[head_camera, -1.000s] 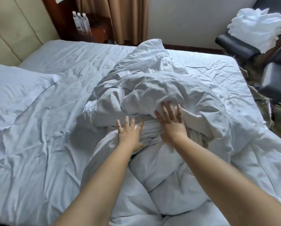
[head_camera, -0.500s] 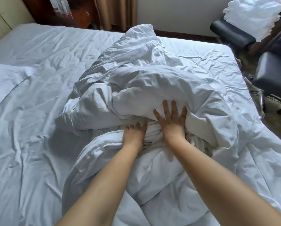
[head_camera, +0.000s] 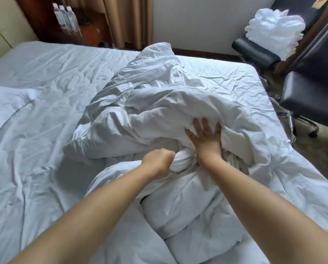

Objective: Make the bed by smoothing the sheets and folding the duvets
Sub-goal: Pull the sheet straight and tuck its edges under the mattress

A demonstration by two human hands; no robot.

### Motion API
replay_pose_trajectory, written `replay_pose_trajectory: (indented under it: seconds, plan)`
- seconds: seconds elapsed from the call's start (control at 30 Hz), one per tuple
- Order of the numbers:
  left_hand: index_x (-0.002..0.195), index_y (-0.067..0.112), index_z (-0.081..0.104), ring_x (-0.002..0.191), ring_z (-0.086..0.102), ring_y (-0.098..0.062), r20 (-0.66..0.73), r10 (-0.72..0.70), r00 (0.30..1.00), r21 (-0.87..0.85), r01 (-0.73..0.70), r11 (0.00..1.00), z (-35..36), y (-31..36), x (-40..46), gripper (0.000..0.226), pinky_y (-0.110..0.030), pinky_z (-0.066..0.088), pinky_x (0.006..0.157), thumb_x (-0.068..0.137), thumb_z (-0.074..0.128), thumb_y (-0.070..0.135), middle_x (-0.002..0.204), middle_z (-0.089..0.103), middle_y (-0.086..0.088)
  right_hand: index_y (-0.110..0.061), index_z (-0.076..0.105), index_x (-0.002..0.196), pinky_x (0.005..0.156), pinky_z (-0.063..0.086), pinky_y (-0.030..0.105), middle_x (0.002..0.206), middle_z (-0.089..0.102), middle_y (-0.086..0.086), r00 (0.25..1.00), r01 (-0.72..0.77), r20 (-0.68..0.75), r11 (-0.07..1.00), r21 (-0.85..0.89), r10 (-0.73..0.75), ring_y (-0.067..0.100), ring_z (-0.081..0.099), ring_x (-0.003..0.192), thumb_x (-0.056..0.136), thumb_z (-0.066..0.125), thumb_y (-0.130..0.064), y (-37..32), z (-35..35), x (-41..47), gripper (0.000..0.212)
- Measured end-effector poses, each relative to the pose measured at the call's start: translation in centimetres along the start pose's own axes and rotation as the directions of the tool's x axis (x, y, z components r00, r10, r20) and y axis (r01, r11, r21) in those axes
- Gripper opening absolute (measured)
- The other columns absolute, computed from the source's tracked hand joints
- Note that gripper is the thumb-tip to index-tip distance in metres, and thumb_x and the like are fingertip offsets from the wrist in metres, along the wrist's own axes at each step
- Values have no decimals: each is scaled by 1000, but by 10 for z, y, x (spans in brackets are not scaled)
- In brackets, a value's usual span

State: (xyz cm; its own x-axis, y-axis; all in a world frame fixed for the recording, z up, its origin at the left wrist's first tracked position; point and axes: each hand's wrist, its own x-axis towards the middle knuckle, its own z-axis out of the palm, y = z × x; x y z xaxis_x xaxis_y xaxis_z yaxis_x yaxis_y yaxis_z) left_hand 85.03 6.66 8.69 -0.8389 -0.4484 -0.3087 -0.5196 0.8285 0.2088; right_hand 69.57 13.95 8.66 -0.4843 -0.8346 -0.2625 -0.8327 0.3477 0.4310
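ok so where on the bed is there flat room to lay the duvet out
Bare sheet lies free left of the duvet, between it and the pillow, and in a narrower strip at the far right corner. The middle is crowded: left hand grips a bunch, right hand presses the heap.

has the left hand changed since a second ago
Yes. The left hand, open then, now grips a bunch of duvet beside the right hand, which stayed spread.
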Motion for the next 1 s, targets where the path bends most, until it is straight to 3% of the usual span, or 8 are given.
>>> replay_pose_trajectory:
  seconds: [0.1,0.2,0.33,0.5,0.6,0.7,0.77,1.0]
  plan:
    - [70,14,34,86,57,-34,-8,21,1000,-13,-21,1000,-24,-9,-45,21,-32,35,60,78,48,1,85,54,-7,-33,-12,151,109,-14,61,157,-25,8,999,-34,-6,999,26,34,32,-19,145,93,48,-36,5,-17,-15,84]
    - [79,15,47,87,59,-32,-42,25,999,-36,-27,999,-45,-39,-100,10,-31,40,61,76,49,6,92,63,-7,-32,-14,151,109,-16,60,156,-26,10,997,-83,-3,996,27,83,32,-24,144,91,53,-39,3,-28,-30,90]
    - [74,20,46,84,59,-28,-97,-88,991,-169,71,983,-44,-77,-151,12,-32,43,61,75,49,9,84,62,0,-30,-10,153,110,-12,61,157,-24,11,987,-160,38,985,62,158,34,-22,144,98,41,-27,-19,-34,-45,75]
    - [94,22,46,103,56,-28,6,-242,970,-151,240,959,-1,-79,-128,21,-31,40,71,78,57,14,111,60,-2,-29,-7,153,109,-15,62,158,-23,9,995,-77,72,996,52,73,33,-18,145,103,24,-21,-65,-34,-55,60]
    - [131,21,37,123,42,-26,0,-281,960,-58,280,958,5,-81,-109,71,-40,39,98,71,70,41,130,43,-4,-28,-7,153,110,-15,60,157,-24,10,996,-59,66,997,46,56,34,-19,145,103,26,-20,-70,-30,-60,61]
    - [151,30,4,142,13,-29,8,-249,969,39,248,968,5,-63,-88,103,-55,11,115,73,65,59,153,12,-7,-30,-9,152,110,-17,59,156,-27,9,998,-57,32,996,67,55,34,-21,144,99,38,-22,-65,-29,-60,71]
    - [152,32,-3,145,4,-29,-13,-229,973,76,230,970,7,-50,-70,99,-59,2,115,80,60,59,157,4,-6,-32,-11,151,109,-19,57,156,-28,8,998,-64,35,992,107,61,33,-23,144,94,50,-28,-58,-27,-57,83]
    - [152,27,9,144,12,-32,-42,-115,993,293,122,948,12,-14,-9,83,-62,5,113,87,60,40,155,16,-10,-30,-12,152,95,-35,55,155,-29,8,1000,-17,-15,982,187,20,35,-25,143,89,57,-39,-40,-11,-27,94]
